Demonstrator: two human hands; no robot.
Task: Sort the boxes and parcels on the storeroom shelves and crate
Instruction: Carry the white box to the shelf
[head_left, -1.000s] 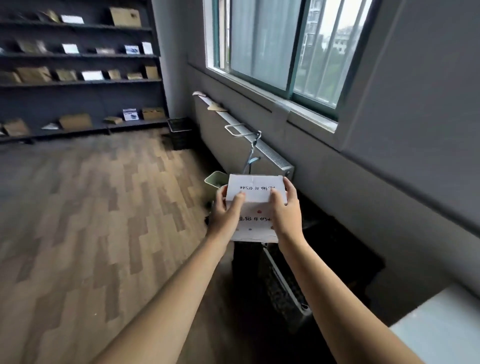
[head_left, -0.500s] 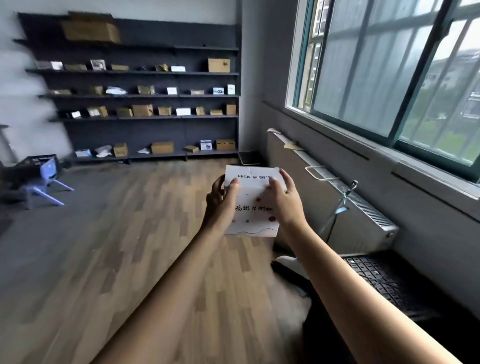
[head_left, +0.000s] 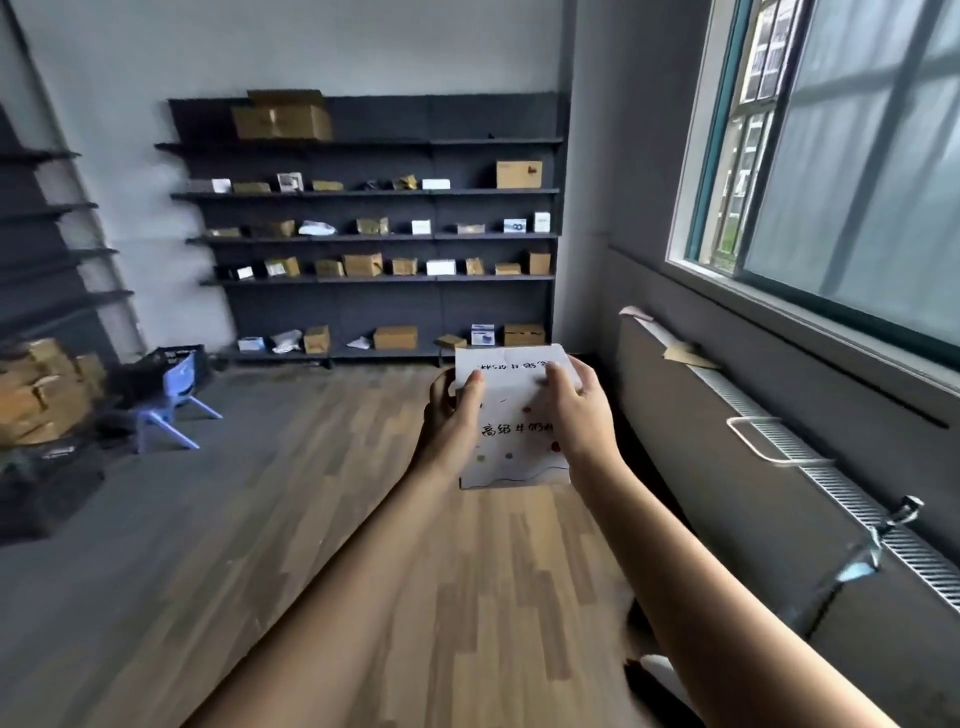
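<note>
The fingers of the left hand are curled round the left edge of a white box, with the thumb lying on its printed face. The right hand grips the opposite edge in the same way. The box is therefore held between both hands, off any surface, out in front of the person at arm's length. Its longer side runs away from the person, its far end is tipped up, and the handwriting on the face reads towards the camera. Neither hand is nearer; the box is shared evenly.

The dark shelves stand straight beyond the box against the far wall, well apart from it across the wooden floor. Small cartons and parcels are scattered along every tier. A black crate sits off to the left near the foot of the shelves, just behind a blue chair, and loose cardboard boxes are heaped further left. A radiator runs along the right under the window.

The person is probably carrying the box to the shelves. That would mean going straight ahead, while the crate would mean veering left.
</note>
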